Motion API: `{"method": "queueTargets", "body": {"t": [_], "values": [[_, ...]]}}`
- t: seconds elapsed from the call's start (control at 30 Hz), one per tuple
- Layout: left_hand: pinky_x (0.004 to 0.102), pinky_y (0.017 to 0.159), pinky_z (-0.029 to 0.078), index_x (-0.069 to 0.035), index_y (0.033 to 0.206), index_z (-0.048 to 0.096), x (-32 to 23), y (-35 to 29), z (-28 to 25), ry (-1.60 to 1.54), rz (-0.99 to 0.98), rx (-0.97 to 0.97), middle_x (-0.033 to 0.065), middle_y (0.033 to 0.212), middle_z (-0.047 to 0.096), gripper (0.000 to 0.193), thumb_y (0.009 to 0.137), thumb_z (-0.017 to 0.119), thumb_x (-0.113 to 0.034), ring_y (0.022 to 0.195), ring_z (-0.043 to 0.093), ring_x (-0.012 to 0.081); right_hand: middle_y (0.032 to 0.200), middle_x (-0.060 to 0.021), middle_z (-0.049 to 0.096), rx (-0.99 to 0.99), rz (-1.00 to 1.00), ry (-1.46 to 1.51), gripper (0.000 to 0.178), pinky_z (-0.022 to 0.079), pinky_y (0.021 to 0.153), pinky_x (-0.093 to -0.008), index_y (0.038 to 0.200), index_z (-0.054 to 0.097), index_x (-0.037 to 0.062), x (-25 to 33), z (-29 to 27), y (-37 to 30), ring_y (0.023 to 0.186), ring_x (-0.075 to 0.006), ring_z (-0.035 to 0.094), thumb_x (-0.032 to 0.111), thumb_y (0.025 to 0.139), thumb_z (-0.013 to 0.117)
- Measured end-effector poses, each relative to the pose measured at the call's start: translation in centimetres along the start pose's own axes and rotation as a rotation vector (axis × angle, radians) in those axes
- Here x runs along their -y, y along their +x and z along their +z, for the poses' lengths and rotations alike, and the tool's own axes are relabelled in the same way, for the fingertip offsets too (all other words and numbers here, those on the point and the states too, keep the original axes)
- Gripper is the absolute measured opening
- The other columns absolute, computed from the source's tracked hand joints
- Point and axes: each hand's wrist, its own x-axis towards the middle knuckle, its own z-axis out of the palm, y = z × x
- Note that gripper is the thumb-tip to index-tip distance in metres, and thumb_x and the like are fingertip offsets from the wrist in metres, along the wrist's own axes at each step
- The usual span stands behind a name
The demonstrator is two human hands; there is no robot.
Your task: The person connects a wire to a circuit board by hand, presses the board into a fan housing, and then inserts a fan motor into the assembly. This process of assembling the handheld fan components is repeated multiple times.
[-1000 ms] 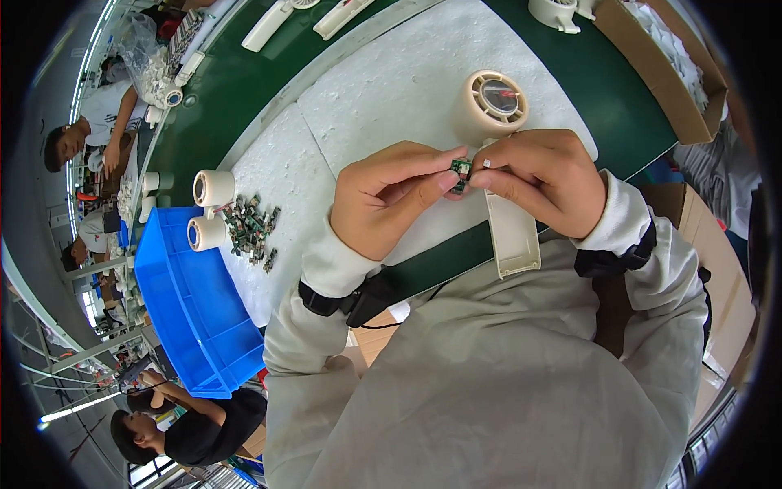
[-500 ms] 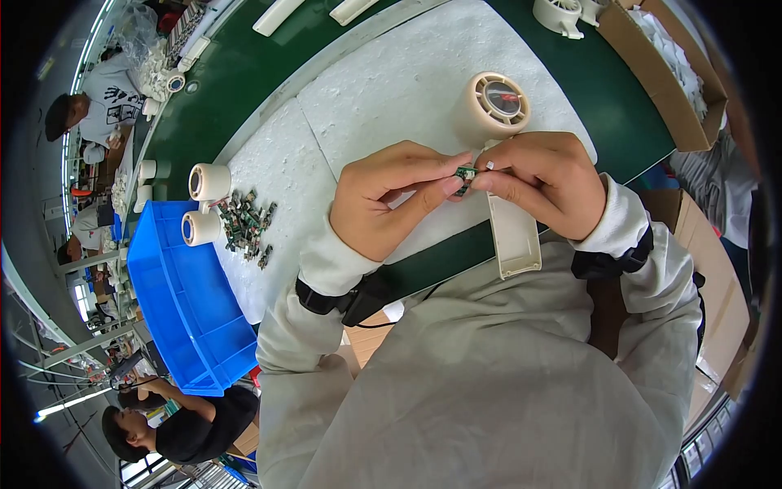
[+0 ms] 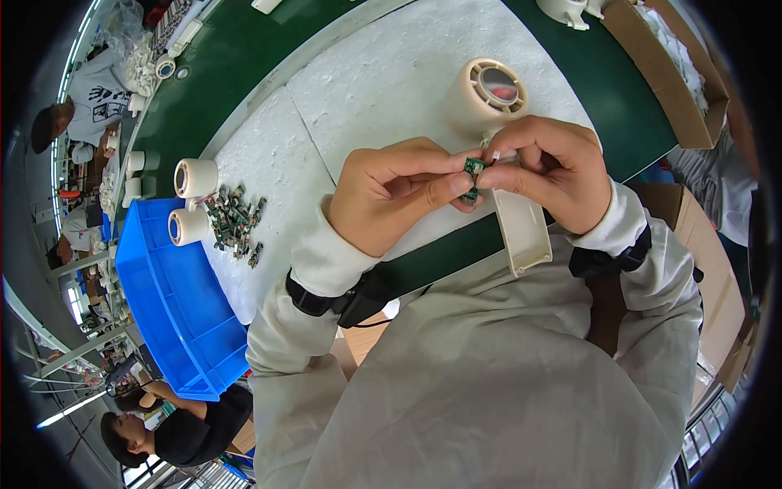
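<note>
My left hand (image 3: pixel 391 196) pinches a small green circuit board (image 3: pixel 472 168) between thumb and fingers, its face turned upward. Close against it, the fingers of my right hand (image 3: pixel 562 175) are closed around a small white connector (image 3: pixel 497 155), and the right thumb tip meets the board's edge. Whether the connector is plugged into the board I cannot tell. Just beyond both hands lies a cream handheld fan (image 3: pixel 468 96) with a round grille. Its open, hollow handle half (image 3: pixel 526 236) extends toward me under my right hand, which hides the middle part.
Left on the white foam mat (image 3: pixel 366 73) lies a pile of small circuit boards (image 3: pixel 235 222), beside two cream fan heads (image 3: pixel 195 178). A blue divided bin (image 3: pixel 183 301) stands at the mat's left edge. A cardboard box (image 3: pixel 652 73) with white parts sits far right. Other people work at left.
The circuit board has turned in my left fingers, so more of its face shows. My right fingers and the white connector have risen slightly. The whole view has shifted a little.
</note>
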Motion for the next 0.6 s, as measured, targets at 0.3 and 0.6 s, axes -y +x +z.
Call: {"method": "queueTargets", "body": {"t": [0.3,0.6], "values": [[0.0352,0.093,0.061,0.007,0.124,0.068,0.6,0.3,0.2,0.110,-0.013,-0.156,0.0165,0.117,0.073,0.025,0.100,0.065,0.000,0.101,0.073,0.0239,0.071,0.0009,0.051,-0.002,0.053,0.022,0.018,0.036,0.056,-0.0263,0.102,0.077,0.0033,0.2,-0.4,0.8,0.061,-0.0079,0.045,0.005,0.085,0.083],[0.0378,0.095,0.062,0.009,0.128,0.064,0.1,0.6,0.4,0.065,-0.047,-0.252,0.0169,0.120,0.072,0.028,0.102,0.062,-0.002,0.106,0.072,0.0244,0.088,-0.0056,0.063,0.100,-0.190,-0.060,0.019,0.044,0.060,-0.0277,0.104,0.078,0.0032,-0.4,-0.6,1.1,0.071,-0.0142,0.054,0.004,0.086,0.081]]}}
